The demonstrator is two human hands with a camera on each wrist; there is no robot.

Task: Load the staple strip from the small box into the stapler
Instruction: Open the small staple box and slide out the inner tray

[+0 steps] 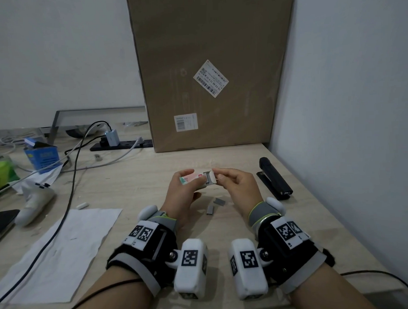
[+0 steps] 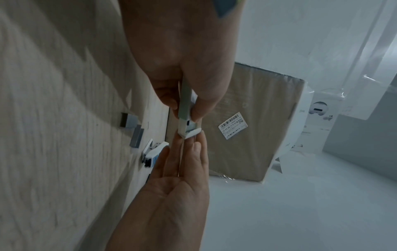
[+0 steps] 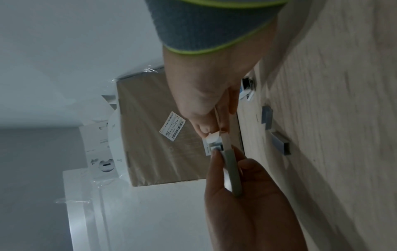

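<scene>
My left hand (image 1: 187,181) grips the small pink, green and white staple box (image 1: 191,178) just above the table, with its open end facing right. My right hand (image 1: 216,175) pinches the box's white end flap (image 1: 212,176) and holds it folded back. Grey metal of staples (image 1: 208,177) shows in the opening. In the left wrist view the box (image 2: 184,108) sits between my thumb and fingers, and the right fingertips (image 2: 198,146) touch the flap (image 2: 193,133). The right wrist view shows the flap (image 3: 213,137) pinched. The black stapler (image 1: 274,182) lies closed at the right, untouched.
Two loose staple strips (image 1: 210,209) (image 1: 219,201) lie on the wooden table (image 1: 141,184) under my hands. A tall cardboard box (image 1: 209,71) stands behind. Cables, a power strip (image 1: 121,145), a blue carton (image 1: 42,155), a white controller (image 1: 32,202) and paper (image 1: 60,249) fill the left.
</scene>
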